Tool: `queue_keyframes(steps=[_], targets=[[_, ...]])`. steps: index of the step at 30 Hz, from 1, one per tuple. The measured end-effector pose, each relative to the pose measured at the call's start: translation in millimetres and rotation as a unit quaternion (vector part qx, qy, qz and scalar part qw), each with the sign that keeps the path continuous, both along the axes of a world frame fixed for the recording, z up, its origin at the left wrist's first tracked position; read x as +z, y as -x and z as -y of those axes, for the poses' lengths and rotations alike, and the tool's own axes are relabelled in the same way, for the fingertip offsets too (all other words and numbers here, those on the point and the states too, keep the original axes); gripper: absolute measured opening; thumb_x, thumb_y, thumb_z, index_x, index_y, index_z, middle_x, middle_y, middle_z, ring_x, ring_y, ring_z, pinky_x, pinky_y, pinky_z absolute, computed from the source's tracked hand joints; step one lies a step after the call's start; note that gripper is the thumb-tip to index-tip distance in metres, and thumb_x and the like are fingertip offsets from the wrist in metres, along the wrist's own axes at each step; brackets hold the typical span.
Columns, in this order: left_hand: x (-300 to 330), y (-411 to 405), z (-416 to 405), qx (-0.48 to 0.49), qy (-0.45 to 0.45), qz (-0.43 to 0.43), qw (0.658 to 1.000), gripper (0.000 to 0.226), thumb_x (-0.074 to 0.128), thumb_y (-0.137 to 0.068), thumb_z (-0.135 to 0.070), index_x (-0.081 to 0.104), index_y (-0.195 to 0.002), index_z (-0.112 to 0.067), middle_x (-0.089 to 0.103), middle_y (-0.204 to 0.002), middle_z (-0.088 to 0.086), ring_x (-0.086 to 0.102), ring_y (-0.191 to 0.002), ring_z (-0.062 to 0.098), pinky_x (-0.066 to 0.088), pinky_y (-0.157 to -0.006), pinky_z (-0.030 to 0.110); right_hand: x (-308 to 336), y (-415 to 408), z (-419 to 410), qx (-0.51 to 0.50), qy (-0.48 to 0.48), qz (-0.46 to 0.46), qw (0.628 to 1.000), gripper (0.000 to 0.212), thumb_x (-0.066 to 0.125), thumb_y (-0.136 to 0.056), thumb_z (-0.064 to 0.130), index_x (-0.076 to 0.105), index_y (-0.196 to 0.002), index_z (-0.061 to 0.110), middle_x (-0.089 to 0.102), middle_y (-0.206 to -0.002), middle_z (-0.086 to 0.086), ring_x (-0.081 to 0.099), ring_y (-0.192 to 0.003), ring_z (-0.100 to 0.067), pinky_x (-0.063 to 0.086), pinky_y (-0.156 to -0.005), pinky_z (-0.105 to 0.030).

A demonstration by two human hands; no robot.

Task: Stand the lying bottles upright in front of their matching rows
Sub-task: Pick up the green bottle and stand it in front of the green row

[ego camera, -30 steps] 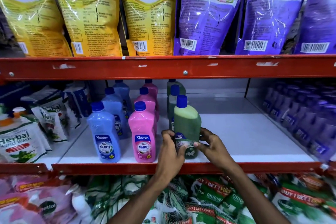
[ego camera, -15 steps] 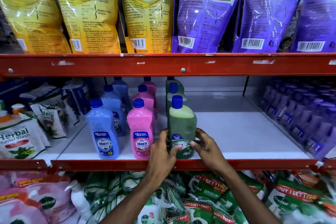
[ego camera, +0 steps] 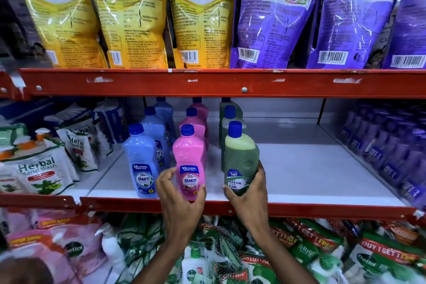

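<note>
Three rows of blue-capped bottles stand upright on the white shelf (ego camera: 311,168): blue, pink and green. My right hand (ego camera: 251,198) grips the lower part of the front green bottle (ego camera: 239,154), which stands almost upright at the head of the green row (ego camera: 230,120). My left hand (ego camera: 179,200) curls around the base of the front pink bottle (ego camera: 189,154), thumb on its right side and fingers at its left. The front blue bottle (ego camera: 140,159) stands untouched to the left. No lying bottle is visible.
Herbal hand wash pouches (ego camera: 39,168) crowd the shelf's left side, and purple bottles (ego camera: 387,152) line its right. A red shelf beam (ego camera: 230,83) crosses just above, with yellow and purple refill pouches on top. Packed pouches fill the shelf below.
My left hand let go of the green bottle and moved left onto the front pink bottle. My right hand stays on the green bottle, now wrapped further around it.
</note>
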State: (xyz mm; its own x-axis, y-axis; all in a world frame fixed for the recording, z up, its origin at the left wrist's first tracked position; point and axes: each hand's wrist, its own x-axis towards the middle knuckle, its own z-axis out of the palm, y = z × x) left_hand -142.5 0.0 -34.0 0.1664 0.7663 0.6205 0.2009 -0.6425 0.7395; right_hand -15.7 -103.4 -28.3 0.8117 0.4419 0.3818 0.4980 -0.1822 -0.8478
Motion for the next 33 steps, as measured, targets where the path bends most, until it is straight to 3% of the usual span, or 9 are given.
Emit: queue_keyframes(steps=[3,7,11,18,22,24,27,31,33], targets=[[-2.0,-5.4,-6.2,-0.012,0.050,-0.045,0.998,0.099,0.092,-0.062,-0.032,0.031,-0.137,-0.012,0.045,-0.133,0.015,0.049,-0.113,0.017,0.048,-0.094,0.031,2.0,4.9,-7.2,-0.046,0.006,0.015,0.999,0.112,0.089,-0.059,0.042,0.020,-0.145,0.020,0.050,-0.136,-0.004,0.058,-0.118,-0.022,0.058,-0.089,-0.036],[-6.4,-11.4,-10.8,-0.012,0.072,-0.052,0.996,0.102,0.092,-0.060,-0.032,0.029,-0.138,-0.015,0.055,-0.130,0.017,0.062,-0.110,0.030,0.058,-0.090,0.045,3.8,6.4,-12.4,-0.072,0.024,0.014,0.997,0.098,0.087,-0.060,0.041,0.028,-0.135,0.018,0.056,-0.121,-0.005,0.065,-0.099,-0.023,0.055,-0.069,-0.028],[-8.3,-11.3,-14.1,-0.016,0.079,-0.047,0.996,0.100,0.092,-0.061,-0.028,0.030,-0.139,-0.015,0.057,-0.128,0.016,0.064,-0.106,0.029,0.060,-0.086,0.045,3.9,4.8,-13.9,-0.083,0.036,0.009,0.996,0.087,0.085,-0.058,0.038,0.034,-0.124,0.014,0.059,-0.106,-0.004,0.063,-0.083,-0.020,0.045,-0.060,-0.021],[-9.7,-11.2,-14.8,-0.019,0.080,-0.041,0.996,0.101,0.092,-0.062,-0.027,0.030,-0.141,-0.017,0.056,-0.129,0.016,0.063,-0.106,0.027,0.060,-0.084,0.040,3.0,3.4,-10.9,-0.061,0.043,0.012,0.997,0.090,0.084,-0.056,0.038,0.034,-0.126,0.014,0.055,-0.103,0.000,0.060,-0.078,-0.017,0.036,-0.053,-0.009],[-10.7,-9.8,-15.3,-0.019,0.074,-0.043,0.996,0.102,0.093,-0.061,-0.030,0.030,-0.140,-0.018,0.055,-0.130,0.016,0.063,-0.108,0.028,0.062,-0.085,0.045,2.0,2.1,-10.9,-0.061,0.040,0.016,0.997,0.094,0.085,-0.056,0.038,0.032,-0.130,0.015,0.056,-0.110,-0.004,0.064,-0.087,-0.019,0.049,-0.060,-0.016],[-10.3,-7.6,-16.1,-0.028,0.073,-0.043,0.996,0.101,0.093,-0.061,-0.031,0.031,-0.140,-0.018,0.056,-0.131,0.015,0.064,-0.109,0.028,0.062,-0.086,0.044,0.3,2.4,-10.1,-0.058,0.037,0.021,0.997,0.106,0.086,-0.057,0.040,0.026,-0.140,0.014,0.053,-0.124,-0.008,0.062,-0.107,-0.024,0.058,-0.078,-0.029],[-11.3,2.4,-13.5,-0.046,0.076,-0.026,0.996,0.099,0.092,-0.063,-0.033,0.033,-0.141,-0.018,0.054,-0.138,0.011,0.060,-0.118,0.024,0.057,-0.095,0.040,-3.0,12.2,-3.6,-0.084,0.006,0.006,0.996,0.117,0.085,-0.060,0.046,0.016,-0.150,0.016,0.035,-0.146,-0.011,0.043,-0.131,-0.025,0.050,-0.102,-0.039],[-16.0,36.5,-14.1,-0.008,0.018,0.036,0.999,0.064,0.085,-0.074,-0.023,0.048,-0.124,-0.009,0.055,-0.125,0.017,0.053,-0.115,0.023,0.045,-0.101,0.024,-6.6,45.8,1.0,-0.127,-0.131,0.100,0.978,0.079,0.077,-0.072,0.034,0.036,-0.138,0.019,0.044,-0.130,-0.006,0.048,-0.117,-0.020,0.053,-0.096,-0.043],[-17.3,56.3,-29.2,0.043,-0.017,0.070,0.997,0.054,0.076,-0.075,-0.026,0.050,-0.115,-0.002,0.053,-0.115,0.022,0.051,-0.109,0.030,0.041,-0.103,0.022,-6.2,67.1,-8.7,-0.095,-0.127,0.150,0.976,0.067,0.070,-0.075,0.035,0.039,-0.133,0.021,0.045,-0.124,0.002,0.051,-0.111,-0.016,0.053,-0.096,-0.036]])
